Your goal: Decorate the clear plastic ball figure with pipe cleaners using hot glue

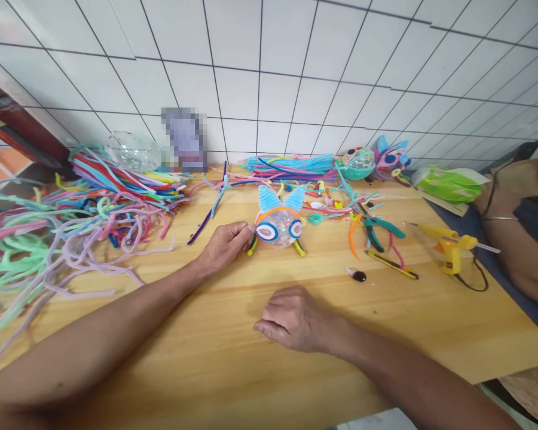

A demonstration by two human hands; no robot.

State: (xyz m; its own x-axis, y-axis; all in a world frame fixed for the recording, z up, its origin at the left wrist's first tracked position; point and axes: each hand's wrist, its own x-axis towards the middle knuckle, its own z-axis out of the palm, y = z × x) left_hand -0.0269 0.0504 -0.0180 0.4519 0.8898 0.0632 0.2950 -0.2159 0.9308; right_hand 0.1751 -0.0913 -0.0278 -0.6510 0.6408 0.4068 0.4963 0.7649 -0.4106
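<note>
The left hand (226, 243) reached across the wooden table (206, 358), its fingertips pinching the left edge of the clear ball figure (278, 225) (blue pipe-cleaner ears, ringed eyes). The figure stood upright mid-table, ears pointing up and far, eyes facing the near side. The right hand (293, 319) rested loosely curled on the table nearer, holding nothing. Pliers (376, 228) and a yellow glue gun (448, 246) lay to the right.

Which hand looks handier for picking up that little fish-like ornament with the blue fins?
Probably the left hand: its fingertips already touch the side of the ornament. The right hand rests loosely curled on the wooden table, nearer the person and apart from it.
</note>
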